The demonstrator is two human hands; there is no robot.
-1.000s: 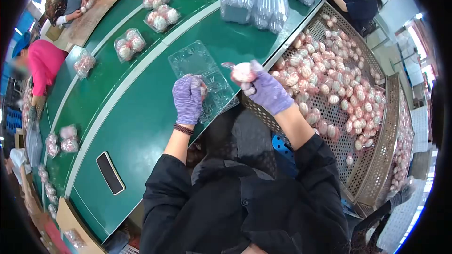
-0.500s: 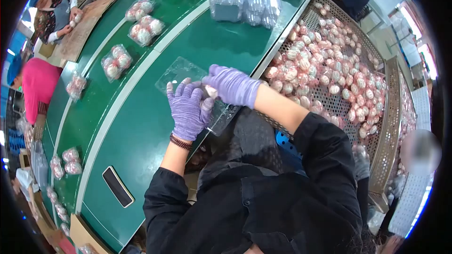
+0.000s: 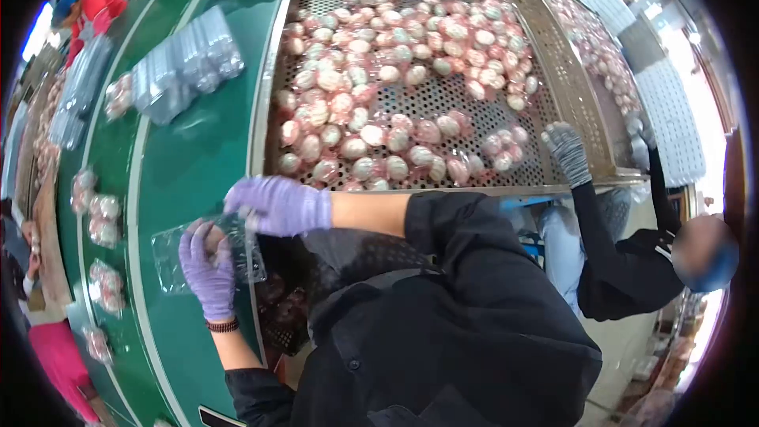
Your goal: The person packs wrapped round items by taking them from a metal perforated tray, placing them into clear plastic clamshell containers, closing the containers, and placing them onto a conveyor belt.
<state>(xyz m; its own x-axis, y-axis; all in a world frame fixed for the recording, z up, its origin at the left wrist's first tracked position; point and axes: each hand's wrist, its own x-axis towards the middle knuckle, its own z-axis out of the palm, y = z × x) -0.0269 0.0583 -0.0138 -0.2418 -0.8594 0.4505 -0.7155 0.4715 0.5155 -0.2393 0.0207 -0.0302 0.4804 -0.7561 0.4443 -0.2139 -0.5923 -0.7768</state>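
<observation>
My left hand [image 3: 207, 269], in a purple knit glove, rests over a clear plastic clamshell tray [image 3: 170, 270] at the belt's near edge. Its fingers and thumb are round a wrapped round item [image 3: 213, 239]. My right hand [image 3: 277, 205], in a matching glove, is just above and right of the left one, at the tray's upper edge. The right fingers are bent together and point left; what they hold, if anything, is hidden. Beyond it lies a perforated metal bin [image 3: 490, 115] with many pink-and-white wrapped round items [image 3: 371, 136].
Stacked clear trays [image 3: 186, 63] stand on the green belt [image 3: 178, 170]. Filled packs [image 3: 104, 220] lie further left. A phone [image 3: 217, 417] shows at the bottom edge. A co-worker [image 3: 632, 261] at the right has a grey-gloved hand [image 3: 568, 150] at the bin. Other people are at the left.
The view has swung right, bringing the bin to the centre. My right hand carried a wrapped item to the tray earlier; now that item is not visible in it. My left fingers have closed in from a spread.
</observation>
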